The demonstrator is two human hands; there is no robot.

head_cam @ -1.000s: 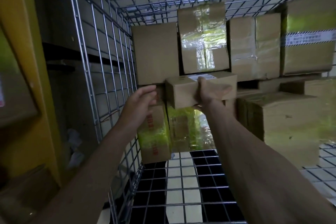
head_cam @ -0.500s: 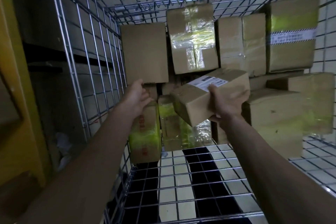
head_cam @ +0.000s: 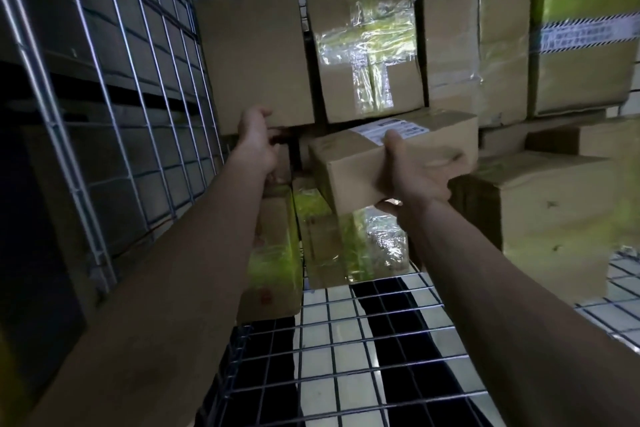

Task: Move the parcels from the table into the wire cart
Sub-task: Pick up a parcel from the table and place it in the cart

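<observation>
Head view into the wire cart [head_cam: 114, 135], back wall lined with stacked parcels. Labelled parcel [head_cam: 391, 163] carried tilted, clear of the cart floor, in front of the stack and just below the tape-crossed parcel [head_cam: 367, 45]. Right hand [head_cam: 412, 177] clamped on the near right corner: thumb over the top edge beside the white shipping label [head_cam: 394, 128], fingers curled underneath. Left hand [head_cam: 258, 146] off the carried parcel, raised to the lower edge of the plain upright parcel [head_cam: 256, 55] at the left of the stack, thumb and fingers partly curled at its bottom corner; actual grip or mere steadying touch not distinguishable.

Handling, judged from appearance: rigid corrugated cardboard, crisp edges, no sagging; probably light to moderate in weight, being borne one-handed. Matte faces likely to give fair friction; taped patches on neighbouring parcels likely slicker. Best purchase probably at opposite bottom edges or diagonal corners, palms flat against the sides, clear of the label. Single corner hold likely to let the far end droop; second hand under the left end advisable before seating in the gap.
</observation>
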